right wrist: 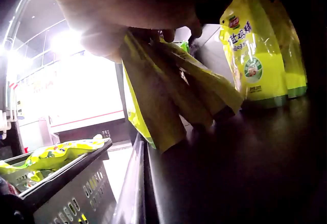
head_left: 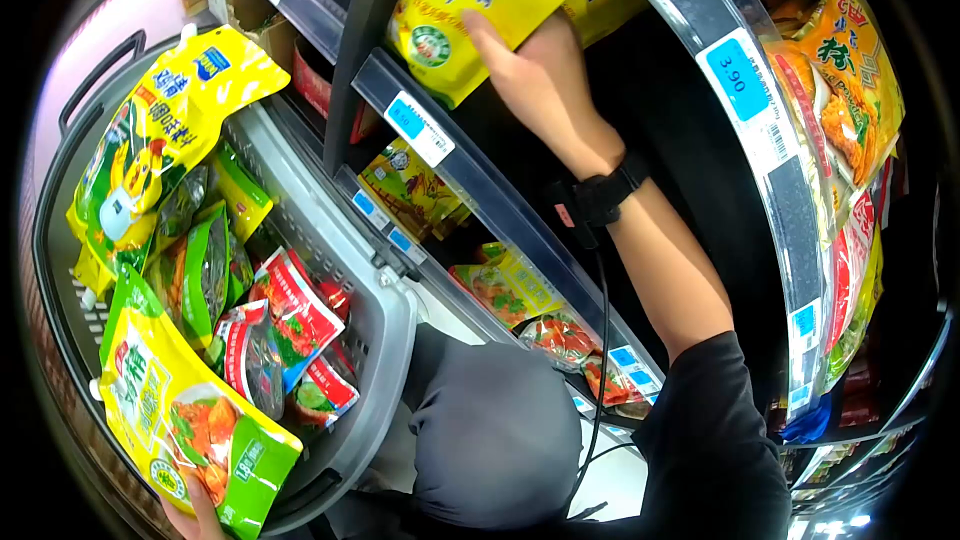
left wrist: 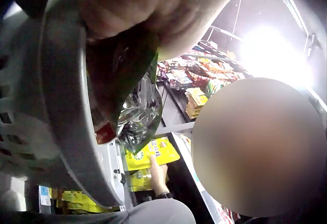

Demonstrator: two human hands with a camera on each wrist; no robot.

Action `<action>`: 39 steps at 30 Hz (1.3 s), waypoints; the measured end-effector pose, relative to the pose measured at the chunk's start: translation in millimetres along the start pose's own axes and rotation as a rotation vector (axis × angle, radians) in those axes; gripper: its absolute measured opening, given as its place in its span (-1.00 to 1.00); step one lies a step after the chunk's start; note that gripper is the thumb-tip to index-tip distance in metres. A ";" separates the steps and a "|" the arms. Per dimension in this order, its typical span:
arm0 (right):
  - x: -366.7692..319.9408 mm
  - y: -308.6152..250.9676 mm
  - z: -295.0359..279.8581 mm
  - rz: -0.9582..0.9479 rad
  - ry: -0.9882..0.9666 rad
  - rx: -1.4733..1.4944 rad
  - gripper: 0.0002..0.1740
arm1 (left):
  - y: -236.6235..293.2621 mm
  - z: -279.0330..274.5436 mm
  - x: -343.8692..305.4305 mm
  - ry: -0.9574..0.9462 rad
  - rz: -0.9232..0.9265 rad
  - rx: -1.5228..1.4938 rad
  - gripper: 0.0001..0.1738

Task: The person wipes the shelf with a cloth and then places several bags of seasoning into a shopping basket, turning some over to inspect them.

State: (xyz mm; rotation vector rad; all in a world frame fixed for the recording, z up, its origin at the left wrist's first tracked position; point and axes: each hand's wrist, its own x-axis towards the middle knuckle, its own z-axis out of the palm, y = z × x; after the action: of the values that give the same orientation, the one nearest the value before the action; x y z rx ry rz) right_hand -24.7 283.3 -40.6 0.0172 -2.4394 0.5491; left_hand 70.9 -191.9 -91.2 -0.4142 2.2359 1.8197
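Observation:
My right hand (head_left: 545, 75) grips a yellow pouch (head_left: 480, 0) on the shelf, thumb across its front. In the right wrist view several pouches (right wrist: 168, 86) stand bunched under the hand (right wrist: 122, 14), and more yellow pouches (right wrist: 258, 55) stand beside them. At the lower left my left hand (head_left: 195, 515) holds the bottom edge of a green-and-yellow pouch (head_left: 190, 410) over the basket (head_left: 375, 360). The left wrist view shows that hand (left wrist: 148, 9) close up at the basket rim (left wrist: 66, 96), its fingertips hidden.
The basket holds a large yellow pouch (head_left: 165, 130), red packets (head_left: 295, 305) and green packets (head_left: 205, 270). A shelf edge with price tags (head_left: 420, 130) runs below my right arm; another shelf edge (head_left: 740, 80) curves on the right, with orange packets (head_left: 850, 90) behind it.

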 end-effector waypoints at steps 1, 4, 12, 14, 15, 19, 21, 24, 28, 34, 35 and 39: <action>1.0 -3.7 0.4 0.012 -0.017 0.042 -0.64 | -1.1 -2.5 0.3 -0.011 -0.001 -0.012 -0.31; -1.5 -0.4 1.8 0.045 -0.007 0.088 -0.65 | -4.4 -7.8 -2.1 -0.016 -0.022 -0.034 -0.30; 8.9 45.6 -32.9 0.377 0.231 0.401 -0.62 | -10.2 -10.1 -2.9 -0.006 -0.044 -0.039 -0.33; 10.3 53.3 -39.2 0.421 0.229 0.384 -0.58 | -8.4 -6.9 -1.3 0.000 -0.012 -0.077 -0.44; 11.2 49.5 -40.8 0.433 0.227 0.319 -0.56 | -10.7 -5.4 -1.0 0.004 0.021 -0.113 -0.54; 0.2 30.8 -45.7 0.409 0.206 0.327 -0.64 | -42.4 -11.1 8.8 -0.001 0.023 -0.247 -0.42; -13.3 35.7 -45.6 0.246 0.365 0.042 -0.73 | -40.5 -12.1 8.9 -0.025 0.053 -0.256 -0.42; -39.1 -4.7 -43.8 -0.066 0.177 -0.240 -0.57 | -32.4 0.9 4.0 -0.031 0.047 -0.319 -0.45; -11.2 -48.4 -43.6 -0.650 -0.282 -0.615 -0.85 | -17.7 2.0 4.5 -0.100 0.099 -0.312 -0.52; 25.3 -50.6 -13.1 -0.612 -0.299 -0.891 -0.67 | -10.7 3.6 3.7 -0.127 0.110 -0.359 -0.54; 28.6 -48.7 -8.4 -0.629 -0.298 -0.934 -0.66 | -11.3 3.2 4.2 -0.118 0.116 -0.356 -0.54; 36.9 -22.8 7.9 -0.656 -0.311 -1.021 -0.63 | -13.9 3.1 5.2 -0.140 0.119 -0.386 -0.55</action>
State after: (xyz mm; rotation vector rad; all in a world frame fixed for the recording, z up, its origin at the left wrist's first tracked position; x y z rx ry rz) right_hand -55.6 263.8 -15.9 0.4766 -2.5140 -1.0440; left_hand 71.1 -192.0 -106.4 -0.2122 1.8516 2.2719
